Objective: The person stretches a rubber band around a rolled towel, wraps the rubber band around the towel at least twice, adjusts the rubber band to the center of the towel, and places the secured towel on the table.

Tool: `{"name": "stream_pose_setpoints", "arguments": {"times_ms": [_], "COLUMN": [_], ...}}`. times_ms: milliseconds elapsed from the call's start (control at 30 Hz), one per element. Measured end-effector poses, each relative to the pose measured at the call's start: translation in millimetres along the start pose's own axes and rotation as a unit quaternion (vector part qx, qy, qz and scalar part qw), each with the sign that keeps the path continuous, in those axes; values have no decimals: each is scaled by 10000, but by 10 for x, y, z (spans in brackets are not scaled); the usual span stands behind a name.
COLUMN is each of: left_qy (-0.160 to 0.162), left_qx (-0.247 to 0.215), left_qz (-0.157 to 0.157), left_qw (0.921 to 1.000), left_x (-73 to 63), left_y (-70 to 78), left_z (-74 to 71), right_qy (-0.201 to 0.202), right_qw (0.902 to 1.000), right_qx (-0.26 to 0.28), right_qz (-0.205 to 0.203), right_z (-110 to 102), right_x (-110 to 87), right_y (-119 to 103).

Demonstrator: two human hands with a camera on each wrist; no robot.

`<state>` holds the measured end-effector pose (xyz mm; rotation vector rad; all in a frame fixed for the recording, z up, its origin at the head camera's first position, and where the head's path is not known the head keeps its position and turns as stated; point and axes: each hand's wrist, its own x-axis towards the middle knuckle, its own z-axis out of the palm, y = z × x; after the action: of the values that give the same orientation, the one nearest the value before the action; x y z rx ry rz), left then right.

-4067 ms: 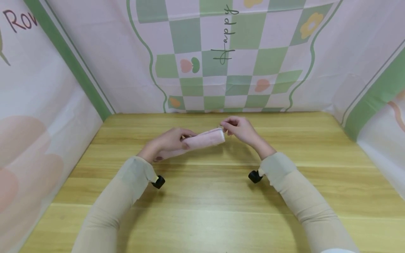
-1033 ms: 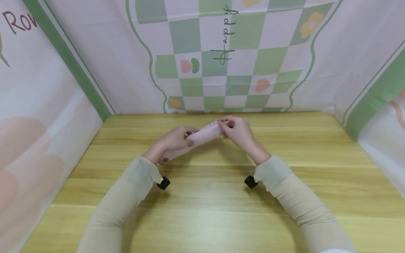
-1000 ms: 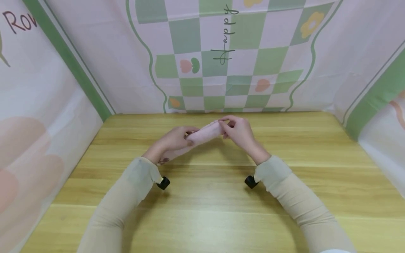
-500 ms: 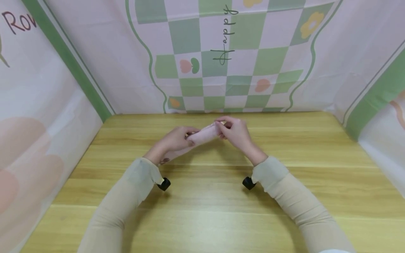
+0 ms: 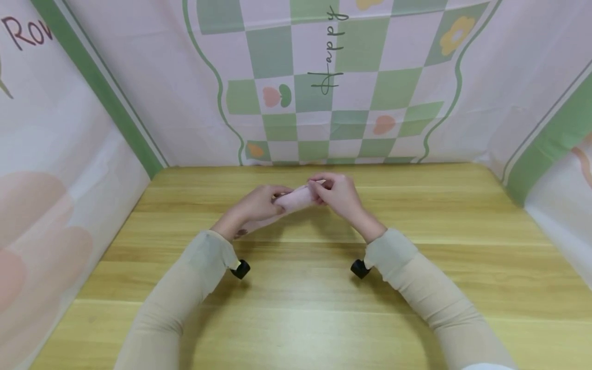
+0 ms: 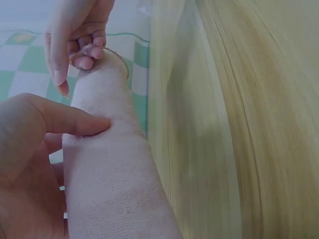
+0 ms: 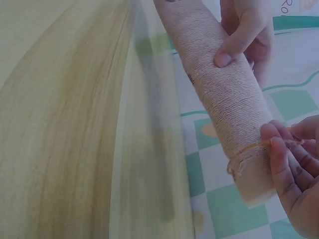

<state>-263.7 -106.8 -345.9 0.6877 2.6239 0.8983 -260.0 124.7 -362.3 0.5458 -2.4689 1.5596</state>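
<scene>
A pink towel (image 5: 296,199), rolled into a long tube, is held above the table and slants up toward the right in the head view. My left hand (image 5: 256,203) grips the roll around its middle, the thumb (image 6: 84,122) pressing on top in the left wrist view. Around the far end runs a thin yellowish rubber band (image 7: 251,146). My right hand (image 5: 339,194) pinches this band at the roll's side, a little in from the end. Small dark marks (image 5: 241,233) show at the towel's lower left end. In the head view the right fingers hide the band.
The wooden table (image 5: 296,308) stretches out below both hands. Behind it hangs a checked green and white cloth (image 5: 314,126). Further cloth walls stand at the left (image 5: 69,128) and right (image 5: 555,154). Each sleeve cuff bears a small black camera (image 5: 240,269).
My right hand has gone from just off the towel's right end onto the roll, sliding left along it with the band. The roll's right end has tilted up; my left hand keeps its grip.
</scene>
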Motion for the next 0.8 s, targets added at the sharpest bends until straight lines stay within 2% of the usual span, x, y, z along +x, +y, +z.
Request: {"name": "stream_pose_setpoints", "arguments": {"times_ms": [400, 633, 800], "left_qy": [436, 396, 433], "left_qx": [11, -213, -126], "left_qz": [-232, -92, -116], "left_qw": [9988, 9989, 9989], "left_x": [-40, -38, -45], "left_y": [-27, 11, -6], "left_z": [-125, -115, -97], "right_qy": [123, 6, 23], "right_qw": [9996, 9993, 9994], "right_qx": [260, 329, 157], "right_qz": [38, -188, -294], "right_z": [6, 49, 72], "right_x": [-53, -87, -112], "right_y": [-10, -25, 22]}}
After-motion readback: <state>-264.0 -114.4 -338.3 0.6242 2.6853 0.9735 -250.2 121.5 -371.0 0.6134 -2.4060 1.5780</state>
